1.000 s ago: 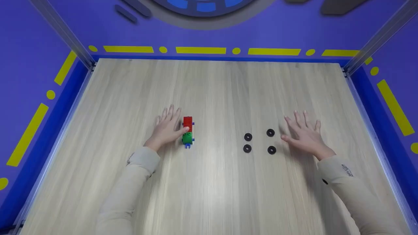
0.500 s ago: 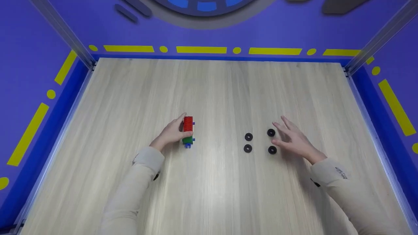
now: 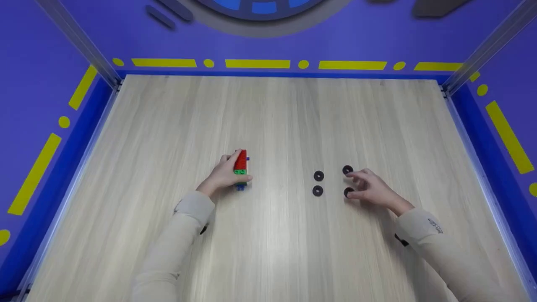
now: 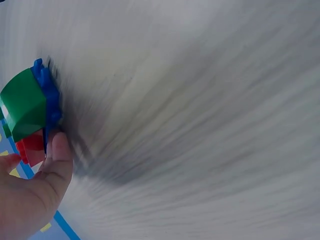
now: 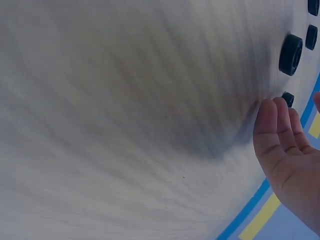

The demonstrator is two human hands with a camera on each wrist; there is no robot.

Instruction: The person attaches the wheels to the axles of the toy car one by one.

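Note:
My left hand point(image 3: 220, 174) grips a toy block car point(image 3: 241, 161) left of the middle of the table, with the thumb across its green part and the fingers along its red part. In the left wrist view the car's green curved block point(image 4: 25, 105) sits over a blue base point(image 4: 47, 95). My right hand point(image 3: 373, 188) reaches over two black toy wheels, holding neither. Its index fingertip is right at the far wheel point(image 3: 347, 169), and the thumb tip overlaps the near wheel point(image 3: 347, 192). The right wrist view shows one wheel point(image 5: 290, 55) beyond the fingertips.
Two more black wheels point(image 3: 319, 175) lie flat between the hands, one in front of the other. The pale wooden table point(image 3: 272, 117) is bounded by blue walls point(image 3: 268, 46) with yellow markings at the back and both sides.
My left hand, spread beside the car before, now closes round it. The right hand has moved left from beside the wheels to over the nearest two, its fingers drawing closer together.

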